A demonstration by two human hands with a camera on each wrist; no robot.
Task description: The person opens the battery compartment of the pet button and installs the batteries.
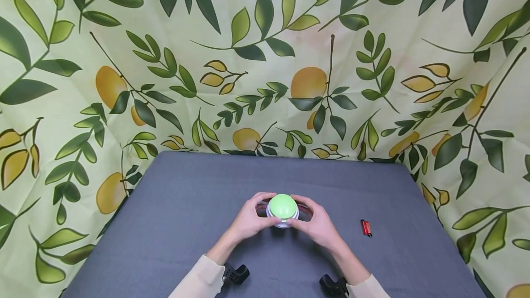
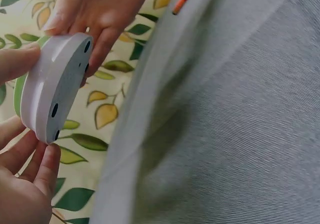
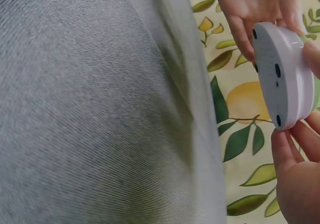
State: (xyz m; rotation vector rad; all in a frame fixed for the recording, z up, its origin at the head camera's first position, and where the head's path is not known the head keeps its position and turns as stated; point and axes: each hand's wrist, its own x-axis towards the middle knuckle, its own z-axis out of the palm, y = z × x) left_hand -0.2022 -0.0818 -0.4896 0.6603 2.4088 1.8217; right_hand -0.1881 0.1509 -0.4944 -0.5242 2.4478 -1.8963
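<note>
A round push-button light with a green dome and white base (image 1: 283, 207) is held above the table between both hands. My left hand (image 1: 248, 219) grips its left side, thumb at the near edge and fingers around the rim. On the opposite side, my right hand (image 1: 318, 225) grips it in the same way. Both wrist views show the white underside (image 2: 70, 92) with small dark feet, tilted away from the tabletop. Red batteries (image 1: 366, 228) lie on the table to the right, apart from both hands.
A grey cloth-covered table (image 1: 186, 197) spreads beneath the hands. Behind it and at both sides hangs a leaf-and-fruit patterned curtain (image 1: 265, 68). Black devices (image 1: 237, 274) are strapped at both wrists, next to light sleeves (image 1: 200, 277).
</note>
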